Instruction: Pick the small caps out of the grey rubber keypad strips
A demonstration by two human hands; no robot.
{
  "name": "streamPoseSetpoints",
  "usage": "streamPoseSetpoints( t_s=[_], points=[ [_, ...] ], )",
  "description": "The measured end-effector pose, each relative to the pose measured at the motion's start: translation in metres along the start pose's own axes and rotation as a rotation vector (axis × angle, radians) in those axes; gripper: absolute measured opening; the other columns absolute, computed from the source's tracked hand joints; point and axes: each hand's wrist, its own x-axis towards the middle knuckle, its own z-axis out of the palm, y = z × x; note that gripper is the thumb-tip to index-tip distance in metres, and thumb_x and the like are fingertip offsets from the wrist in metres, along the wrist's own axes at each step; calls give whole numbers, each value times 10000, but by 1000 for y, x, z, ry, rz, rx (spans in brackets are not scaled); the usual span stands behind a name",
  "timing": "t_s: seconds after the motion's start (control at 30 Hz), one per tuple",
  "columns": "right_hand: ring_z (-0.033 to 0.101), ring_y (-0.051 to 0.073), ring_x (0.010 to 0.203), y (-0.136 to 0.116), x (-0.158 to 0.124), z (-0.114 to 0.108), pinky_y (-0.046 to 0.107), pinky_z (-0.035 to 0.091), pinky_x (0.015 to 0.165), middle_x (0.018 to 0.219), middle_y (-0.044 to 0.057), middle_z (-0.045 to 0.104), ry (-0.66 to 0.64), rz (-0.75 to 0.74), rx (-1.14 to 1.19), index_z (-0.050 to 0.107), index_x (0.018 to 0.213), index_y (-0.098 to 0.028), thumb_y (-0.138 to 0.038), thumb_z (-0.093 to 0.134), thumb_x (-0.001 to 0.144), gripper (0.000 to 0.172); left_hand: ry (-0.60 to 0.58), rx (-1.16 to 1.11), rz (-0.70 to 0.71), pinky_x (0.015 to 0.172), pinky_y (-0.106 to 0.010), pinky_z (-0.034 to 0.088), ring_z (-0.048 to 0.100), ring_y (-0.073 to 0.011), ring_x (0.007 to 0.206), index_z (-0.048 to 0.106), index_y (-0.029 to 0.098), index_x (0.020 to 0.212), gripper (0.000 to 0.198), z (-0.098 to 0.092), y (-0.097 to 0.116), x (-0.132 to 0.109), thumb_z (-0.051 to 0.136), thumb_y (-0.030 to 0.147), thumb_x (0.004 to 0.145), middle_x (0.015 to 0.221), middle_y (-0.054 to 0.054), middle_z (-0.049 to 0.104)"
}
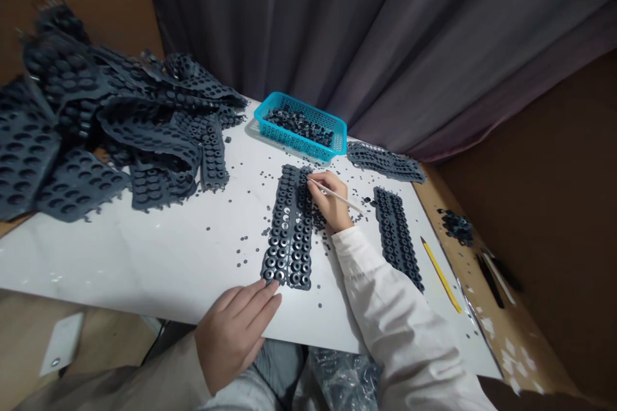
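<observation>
One dark rubber strip (pixel 289 231) lies lengthwise on the white counter (pixel 144 250) straight in front of you, packed with small ring-shaped parts in rows. Your right hand (pixel 330 202) rests at its far end, the grip pinching a thin pale stick (pixel 337 196) like a pen, with the tip touching the top rows of the strip. Your left hand (pixel 236 327) lies at the near end, fingers together and flat, the fingertips pressing the strip's bottom edge to the counter; it holds nothing.

Judging by how things lie, you are some way in but far from done. A few holes near the middle of the strip look pale and emptied, while most rings sit in place. Tiny dark discs (pixel 231 237) are scattered over the counter around the strip, which looks like punched-out waste. The blue basket (pixel 337 135) beyond the strip holds a shallow layer of loose dark rings.

To your right lie two more strips (pixel 398 234), one near your forearm and one by the basket. A large heap of rubber sheets (pixel 96 128) fills the left side of the counter. At the right edge a yellow pencil (pixel 441 273) rests on the counter, and a small pile of dark parts (pixel 457 226) sits on the brown surface beyond it.
</observation>
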Motion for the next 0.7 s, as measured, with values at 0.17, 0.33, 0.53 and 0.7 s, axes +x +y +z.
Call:
streamPoseSetpoints(
  t_s=[0.17, 0.33, 0.53, 0.7],
  points=[
    [703, 201, 765, -5, -1, 6, 335, 560, 715, 873, 77, 746, -92, -20, 8, 715, 902, -188, -345, 624, 859, 186, 0, 6, 0, 920, -358, 428, 612, -212, 1079, 633, 162, 1150, 394, 0, 0, -1, 452, 91, 808, 1212, -46, 692],
    [705, 229, 962, -6, -2, 6, 404, 549, 888, 1021, 110, 748, -214, -124, -1, 694, 877, -212, -376, 591, 887, 194, -14, 30, 7, 918, -341, 435, 612, -200, 1076, 628, 172, 1152, 417, -1, 0, 0, 477, 92, 772, 1204, -37, 696],
    [688, 235, 1059, -8, -4, 2, 418, 552, 906, 1129, 128, 723, -303, -172, -30, 644, 963, -218, -357, 512, 938, 192, -19, 9, -13, 927, -345, 427, 608, -205, 1086, 628, 167, 1154, 402, 0, 1, 0, 473, 104, 789, 1224, -35, 687],
    [686, 230, 1073, -7, -3, 0, 402, 556, 902, 1138, 135, 717, -321, -190, -57, 620, 989, -214, -339, 488, 953, 184, -3, 5, -17, 929, -345, 412, 613, -207, 1077, 630, 172, 1151, 399, 1, 1, 0, 465, 101, 795, 1209, -30, 695]
  ],
)
